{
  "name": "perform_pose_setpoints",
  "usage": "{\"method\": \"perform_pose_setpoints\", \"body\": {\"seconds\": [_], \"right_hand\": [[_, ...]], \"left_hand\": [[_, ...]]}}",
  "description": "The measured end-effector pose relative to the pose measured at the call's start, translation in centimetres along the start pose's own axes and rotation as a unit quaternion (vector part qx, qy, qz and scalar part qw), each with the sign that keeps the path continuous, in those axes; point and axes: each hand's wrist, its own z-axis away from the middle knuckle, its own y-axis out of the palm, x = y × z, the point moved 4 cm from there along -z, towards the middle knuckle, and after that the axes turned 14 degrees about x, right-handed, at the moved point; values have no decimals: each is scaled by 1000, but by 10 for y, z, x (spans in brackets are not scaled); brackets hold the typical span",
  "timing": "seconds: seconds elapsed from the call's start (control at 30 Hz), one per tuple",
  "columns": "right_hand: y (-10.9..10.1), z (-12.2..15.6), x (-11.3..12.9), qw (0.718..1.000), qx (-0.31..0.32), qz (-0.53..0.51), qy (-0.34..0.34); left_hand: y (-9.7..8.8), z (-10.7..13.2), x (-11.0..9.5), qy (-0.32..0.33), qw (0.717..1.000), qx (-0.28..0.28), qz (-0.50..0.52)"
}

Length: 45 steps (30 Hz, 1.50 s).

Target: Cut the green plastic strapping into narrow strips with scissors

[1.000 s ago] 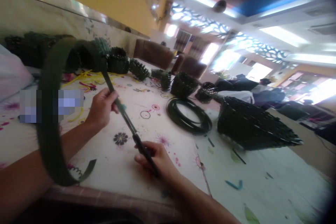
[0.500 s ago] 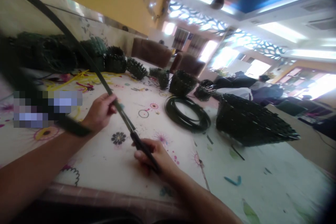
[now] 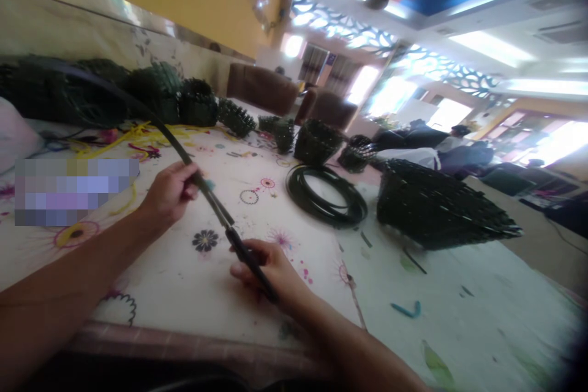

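Note:
My left hand (image 3: 169, 190) is closed, pinching a long dark green flat strip (image 3: 177, 146) between thumb and fingers above the table. From there the strip arcs to the upper left, its far part blurred. My right hand (image 3: 266, 269) is wrapped round a slim black-handled tool (image 3: 250, 260) with a narrow, pale metal front. That front meets the strip's near end, between the two hands. Two thin pieces lie side by side there; I cannot tell exactly which is blade and which is strip. The tool's exact kind is not clear.
A coil of dark strip (image 3: 326, 196) lies beyond my right hand. Beside it a large dark woven basket (image 3: 441, 205) rests on its side. Several smaller woven baskets (image 3: 316, 142) line the back. Yellow strands (image 3: 133, 131), a small blue hooked piece (image 3: 407, 310) and scraps lie on the patterned tabletop.
The strip's blurred loose length has swung out of the left foreground, and its arc at upper left is lower. Both hands stay nearly in place, the tool still at the strip's end.

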Motion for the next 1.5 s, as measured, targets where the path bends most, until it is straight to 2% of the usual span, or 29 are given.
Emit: {"method": "perform_pose_setpoints", "body": {"seconds": [0.1, 0.3, 0.47, 0.7, 1.03, 1.5], "right_hand": [[-1, 0, 0, 1000, -2, 16, -5], [-3, -3, -4, 999, 22, -37, -10], [-2, -3, -4, 999, 35, -38, -14], [-1, 0, 1, 1000, 5, -4, 4], [-3, 1, -1, 1000, 2, 27, -3], [-6, -2, -3, 1000, 6, -2, 15]], "left_hand": [[1, 2, 0, -10, 1000, -20, -2], [3, 1, 5, -76, 996, -25, 26], [3, 1, 5, -82, 996, -20, 21], [3, 2, 1, -17, 999, -8, -50], [4, 3, -7, 87, 988, -4, -131], [0, 1, -14, 156, 968, 20, -193]]}}
